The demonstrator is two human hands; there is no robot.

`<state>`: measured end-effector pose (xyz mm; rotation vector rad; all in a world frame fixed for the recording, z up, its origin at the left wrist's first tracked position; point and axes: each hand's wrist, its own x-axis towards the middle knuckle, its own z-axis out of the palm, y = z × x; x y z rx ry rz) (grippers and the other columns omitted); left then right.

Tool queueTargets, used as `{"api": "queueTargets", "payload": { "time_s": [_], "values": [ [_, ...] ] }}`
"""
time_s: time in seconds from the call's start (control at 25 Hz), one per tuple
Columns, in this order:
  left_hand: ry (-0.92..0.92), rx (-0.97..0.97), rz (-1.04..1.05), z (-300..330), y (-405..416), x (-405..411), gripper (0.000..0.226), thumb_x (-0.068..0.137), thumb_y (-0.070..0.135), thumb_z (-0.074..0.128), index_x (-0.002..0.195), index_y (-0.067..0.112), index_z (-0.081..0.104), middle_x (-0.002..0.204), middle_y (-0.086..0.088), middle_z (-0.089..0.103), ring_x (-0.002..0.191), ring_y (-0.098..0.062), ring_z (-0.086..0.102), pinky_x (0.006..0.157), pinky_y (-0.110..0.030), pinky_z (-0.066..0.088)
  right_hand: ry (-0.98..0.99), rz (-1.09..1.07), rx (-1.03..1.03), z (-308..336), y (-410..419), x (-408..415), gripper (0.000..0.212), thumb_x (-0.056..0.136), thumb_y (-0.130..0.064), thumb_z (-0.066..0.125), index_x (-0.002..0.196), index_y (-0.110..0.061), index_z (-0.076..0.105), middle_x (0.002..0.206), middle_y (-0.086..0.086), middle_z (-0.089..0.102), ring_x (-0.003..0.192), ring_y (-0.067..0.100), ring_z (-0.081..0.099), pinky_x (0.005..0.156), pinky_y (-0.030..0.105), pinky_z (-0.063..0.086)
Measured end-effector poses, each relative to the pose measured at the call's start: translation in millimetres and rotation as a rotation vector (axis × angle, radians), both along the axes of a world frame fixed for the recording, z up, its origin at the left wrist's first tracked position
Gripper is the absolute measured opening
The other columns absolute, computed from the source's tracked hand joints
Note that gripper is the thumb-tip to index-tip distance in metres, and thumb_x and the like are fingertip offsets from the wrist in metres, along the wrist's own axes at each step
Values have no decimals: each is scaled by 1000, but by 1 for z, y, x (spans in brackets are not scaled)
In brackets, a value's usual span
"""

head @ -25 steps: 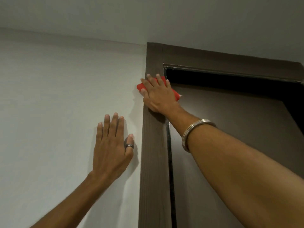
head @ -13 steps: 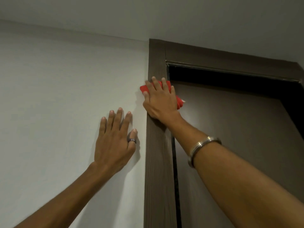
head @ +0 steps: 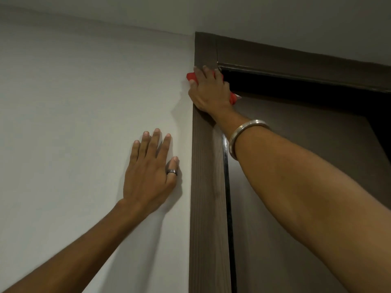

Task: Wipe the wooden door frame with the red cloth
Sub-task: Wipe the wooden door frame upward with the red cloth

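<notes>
The dark brown wooden door frame [head: 207, 187] runs up the middle and turns right along the top. My right hand [head: 210, 92] presses the red cloth [head: 191, 76] flat against the upright, just below the top corner. Most of the cloth is hidden under the palm; red edges show at the left and at the lower right. My left hand [head: 150, 172] lies flat on the white wall left of the frame, fingers spread, holding nothing. It wears a dark ring on the thumb.
The brown door [head: 296, 187] fills the area right of the upright, with a dark gap [head: 296, 87] above it under the top rail. The white ceiling [head: 254, 15] sits close above the frame. A metal bangle [head: 243, 134] circles my right wrist.
My right hand slid the red cloth up the upright towards the top corner. My left hand stayed flat on the wall.
</notes>
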<state>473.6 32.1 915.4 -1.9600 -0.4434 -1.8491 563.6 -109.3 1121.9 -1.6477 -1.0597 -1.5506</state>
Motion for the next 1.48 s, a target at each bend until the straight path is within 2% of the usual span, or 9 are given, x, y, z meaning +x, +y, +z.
{"api": "queueTargets", "payload": {
  "time_s": [0.2,0.44,0.6,0.84,1.12,1.24,1.48],
  "values": [
    [10,-10,-4,-42,0,-7,72,101,47,27,164,15,13,174,-9,6,161,-26,-2,133,-46,1,15,31,18,-83,7,5,61,108,-49,30,165,-27,23,175,3,19,162,34,16,127,58,25],
    [144,9,59,-144,-3,-15,72,103,47,27,165,12,12,174,-12,5,162,-30,1,132,-52,5,77,6,3,-221,13,5,67,105,-53,28,166,-27,20,176,2,17,163,34,14,128,59,19],
    [245,16,106,-212,-12,-15,74,104,46,33,164,11,11,174,-15,5,161,-32,3,131,-54,7,110,40,-3,-329,8,-2,72,102,-52,36,166,-24,21,176,5,17,162,36,14,126,61,21],
    [297,0,118,-285,-16,-18,72,104,48,26,163,7,18,173,-19,12,160,-37,10,130,-51,2,164,24,-74,-459,1,-7,76,101,-48,45,167,-24,17,177,5,13,164,34,6,126,63,23],
    [284,-18,122,-331,-15,-20,74,101,46,35,163,9,17,172,-18,16,159,-37,15,130,-47,-3,202,-46,-99,-533,3,-11,77,101,-55,42,167,-27,15,176,4,16,163,35,6,127,64,21],
    [296,-20,115,-345,-13,-25,76,101,46,37,163,8,16,171,-18,17,159,-37,15,130,-47,-2,216,-58,-120,-557,0,-14,79,101,-56,40,167,-28,8,176,5,17,164,35,5,127,64,20],
    [357,-64,111,-374,-18,-38,76,101,41,45,162,4,20,171,-20,18,160,-31,7,131,-44,-3,279,-83,-252,-584,-16,-24,80,101,-48,49,167,-21,12,175,9,18,161,41,12,125,65,27]
  ]
}}
